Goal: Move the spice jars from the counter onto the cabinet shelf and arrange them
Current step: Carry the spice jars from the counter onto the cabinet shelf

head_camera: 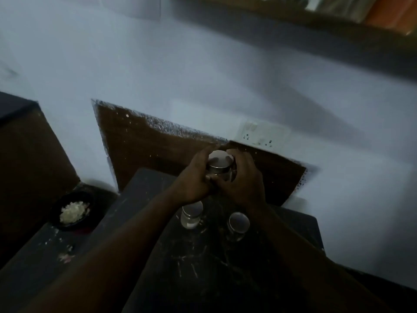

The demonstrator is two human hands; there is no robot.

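left hand (194, 179): bare | right hand (244, 180): bare | forearms (126, 240): bare, uncovered up to the frame edge

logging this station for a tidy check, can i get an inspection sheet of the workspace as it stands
surface: dark counter, scratched, flecked with white marks
job's things: held jar with a metal lid, between both hands; near-left jar and near-right jar upright on the counter, apart
clutter: black bowl of white chunks, at the left
grippers: left hand and right hand curl round the held jar
cables: nothing seen
surroundings: pale wall, wall socket, shelf edge top right; dim and blurred
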